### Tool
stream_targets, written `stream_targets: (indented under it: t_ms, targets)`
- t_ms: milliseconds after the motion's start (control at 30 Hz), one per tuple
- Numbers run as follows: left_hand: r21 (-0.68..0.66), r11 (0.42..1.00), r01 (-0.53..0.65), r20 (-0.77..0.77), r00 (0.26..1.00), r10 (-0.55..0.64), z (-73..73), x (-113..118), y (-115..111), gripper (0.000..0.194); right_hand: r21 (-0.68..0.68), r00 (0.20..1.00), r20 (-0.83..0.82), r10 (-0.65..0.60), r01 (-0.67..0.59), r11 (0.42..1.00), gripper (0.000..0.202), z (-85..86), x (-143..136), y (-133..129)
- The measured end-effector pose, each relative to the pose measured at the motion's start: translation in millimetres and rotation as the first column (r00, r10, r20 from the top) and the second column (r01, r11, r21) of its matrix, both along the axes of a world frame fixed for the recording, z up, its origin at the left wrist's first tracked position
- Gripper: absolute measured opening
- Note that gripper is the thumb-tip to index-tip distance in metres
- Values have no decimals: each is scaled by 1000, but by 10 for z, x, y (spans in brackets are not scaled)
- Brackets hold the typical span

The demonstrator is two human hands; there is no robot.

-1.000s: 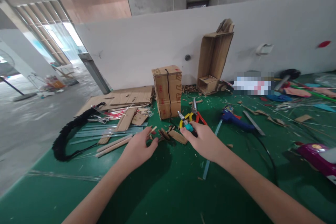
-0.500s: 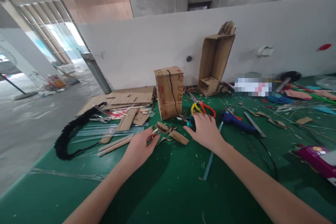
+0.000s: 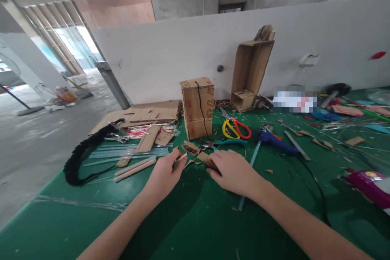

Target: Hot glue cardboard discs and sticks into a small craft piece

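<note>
My left hand [image 3: 166,170] pinches a short thin wooden stick [image 3: 182,157], its pale tip poking out past the fingers. My right hand [image 3: 230,170] is closed on the near end of a small cardboard strip [image 3: 204,157], which lies low over the table; the fingers hide part of it. Just behind that hand lie teal-handled pliers [image 3: 230,142], free of both hands. Between the hands sits a small curled cardboard piece [image 3: 191,148] with a dark inside. A tall cardboard box [image 3: 196,109] with a black wavy line on it stands beyond.
Scissors [image 3: 236,128] and a blue glue gun [image 3: 277,142] lie to the right on the green table [image 3: 189,227]. Wooden sticks [image 3: 134,170], clear glue sticks [image 3: 122,152] and a black fuzzy strip [image 3: 76,154] are at left. An open cardboard box [image 3: 251,69] leans against the wall.
My right hand has let go of the pliers and moved left and nearer, onto the cardboard strip. My left hand stays in place with the stick, now tilted slightly differently.
</note>
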State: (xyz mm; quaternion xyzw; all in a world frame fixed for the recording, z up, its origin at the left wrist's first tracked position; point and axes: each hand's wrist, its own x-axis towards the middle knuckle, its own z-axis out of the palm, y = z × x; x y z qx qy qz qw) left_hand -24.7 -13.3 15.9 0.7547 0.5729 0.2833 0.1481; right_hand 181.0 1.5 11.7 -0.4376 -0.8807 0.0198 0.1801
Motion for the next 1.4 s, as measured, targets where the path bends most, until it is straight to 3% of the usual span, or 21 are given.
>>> stream_targets:
  t_ms: [100, 233, 333, 433, 500, 567, 633, 767, 967, 1067, 1200, 1400]
  targets:
    - [-19, 999, -31, 73, 997, 33, -17, -10, 25, 28, 52, 996, 83, 20, -24, 998, 20, -30, -76, -55]
    - [-55, 999, -4, 104, 995, 9, -46, -16, 57, 25, -78, 978, -77, 196, -201, 976, 35, -50, -132, -101]
    - [-109, 993, 32, 102, 995, -21, -58, -4, 49, 22, -67, 951, -133, 280, -291, 954, 43, -52, -134, -92]
    - [-150, 983, 106, 112, 990, -89, -58, 38, 1, 23, 92, 977, -43, 208, -204, 975, 39, -40, -72, -22]
    - [-173, 970, 170, 102, 983, -154, -62, 82, -39, 25, 185, 998, 31, 61, -66, 981, 40, -37, 13, 42]
    - [-184, 963, 196, 35, 981, -192, -75, 130, -66, 26, 220, 993, 70, -99, 81, 972, 45, -54, 115, 100]
    - [-187, 966, 177, -65, 979, -192, -92, 171, -60, 26, 206, 978, 113, -175, 149, 967, 49, -93, 206, 144]
    - [-146, 984, 97, -186, 975, -124, -112, 198, 100, 26, 212, 960, 146, -240, 207, 955, 46, -193, 290, 231]
    - [-25, 991, -130, -193, 974, 123, -164, 68, 524, 25, 236, 919, 116, -378, 344, 909, 44, -258, 336, 412]
    - [70, 989, -133, -81, 987, 139, -204, -11, 598, 24, 254, 911, 100, -401, 366, 895, 42, -253, 329, 401]
    - [178, 984, -27, 58, 998, 17, -190, -29, 491, 24, 247, 937, 90, -338, 308, 919, 39, -232, 250, 290]
    - [89, 995, 41, -71, 997, -35, -105, 77, 276, 24, 266, 976, -64, -210, 220, 939, 42, -102, 144, 218]
